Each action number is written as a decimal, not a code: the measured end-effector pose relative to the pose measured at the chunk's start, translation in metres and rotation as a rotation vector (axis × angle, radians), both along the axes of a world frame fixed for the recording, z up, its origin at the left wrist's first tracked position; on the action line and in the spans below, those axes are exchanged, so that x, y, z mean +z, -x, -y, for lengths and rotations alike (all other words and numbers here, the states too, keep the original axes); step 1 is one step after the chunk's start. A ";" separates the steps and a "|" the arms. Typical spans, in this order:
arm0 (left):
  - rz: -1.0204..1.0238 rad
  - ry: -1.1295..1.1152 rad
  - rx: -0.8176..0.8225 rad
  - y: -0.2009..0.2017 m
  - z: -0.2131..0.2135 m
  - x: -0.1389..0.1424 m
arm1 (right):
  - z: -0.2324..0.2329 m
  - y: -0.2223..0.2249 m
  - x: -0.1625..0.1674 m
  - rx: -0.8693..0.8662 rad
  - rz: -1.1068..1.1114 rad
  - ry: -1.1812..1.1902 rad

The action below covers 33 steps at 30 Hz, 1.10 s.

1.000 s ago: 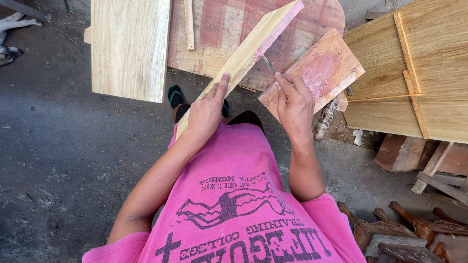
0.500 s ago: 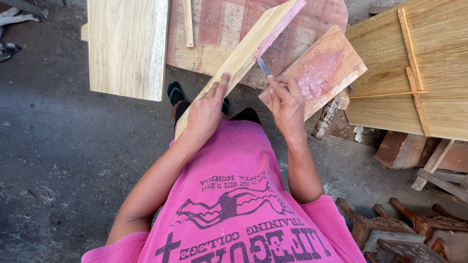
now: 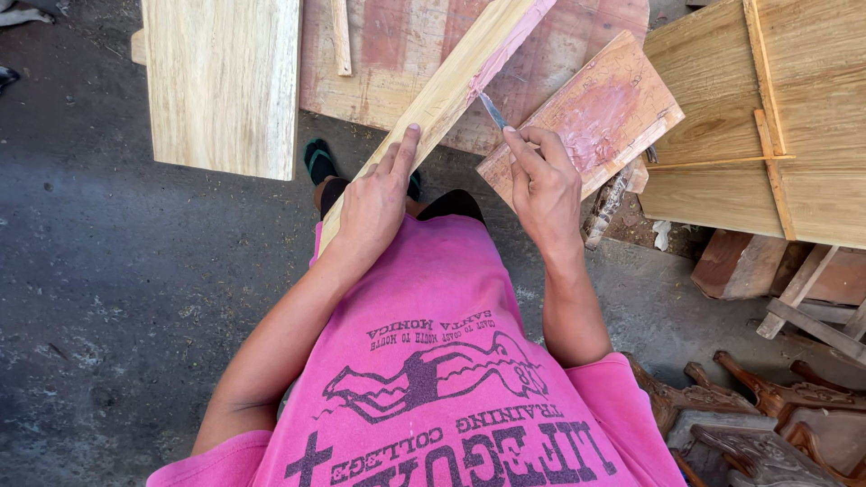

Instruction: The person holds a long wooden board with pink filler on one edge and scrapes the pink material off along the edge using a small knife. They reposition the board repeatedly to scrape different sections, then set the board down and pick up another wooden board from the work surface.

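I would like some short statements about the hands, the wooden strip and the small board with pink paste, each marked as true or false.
1. The left hand rests on a long pale wooden strip. True.
2. The right hand is empty. False: it holds a small blade tool whose tip meets the strip's edge.
3. Pink paste lies on the small board next to the right hand. True.
4. The strip lies flat on the ground. False: it is tilted, its lower end near the person's lap and its upper end over the boards ahead.
5. The person wears a blue shirt. False: the shirt is pink.
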<state>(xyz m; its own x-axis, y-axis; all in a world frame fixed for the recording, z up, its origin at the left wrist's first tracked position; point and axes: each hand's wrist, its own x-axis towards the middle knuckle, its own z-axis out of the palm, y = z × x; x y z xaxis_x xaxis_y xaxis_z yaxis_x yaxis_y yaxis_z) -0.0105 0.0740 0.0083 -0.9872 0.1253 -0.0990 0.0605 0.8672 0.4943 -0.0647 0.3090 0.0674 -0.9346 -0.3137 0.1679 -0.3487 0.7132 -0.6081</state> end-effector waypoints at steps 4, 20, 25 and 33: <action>-0.001 0.012 -0.003 -0.001 0.000 -0.001 | 0.005 0.000 -0.001 -0.004 0.082 -0.008; 0.023 -0.013 0.004 0.002 0.002 0.001 | 0.000 -0.015 -0.010 0.026 0.182 0.116; 0.004 -0.033 0.015 0.005 0.004 0.002 | 0.017 -0.013 -0.033 -0.059 0.129 0.203; 0.169 -0.017 0.024 0.008 0.007 0.008 | 0.002 -0.031 -0.009 -0.029 0.188 0.183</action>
<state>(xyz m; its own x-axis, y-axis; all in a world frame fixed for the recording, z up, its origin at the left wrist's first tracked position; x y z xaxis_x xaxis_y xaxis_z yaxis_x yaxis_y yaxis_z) -0.0186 0.0675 0.0161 -0.9595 0.1047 -0.2616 -0.0454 0.8588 0.5103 -0.0339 0.3066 0.0582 -0.9628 -0.2670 0.0422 -0.1987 0.5930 -0.7803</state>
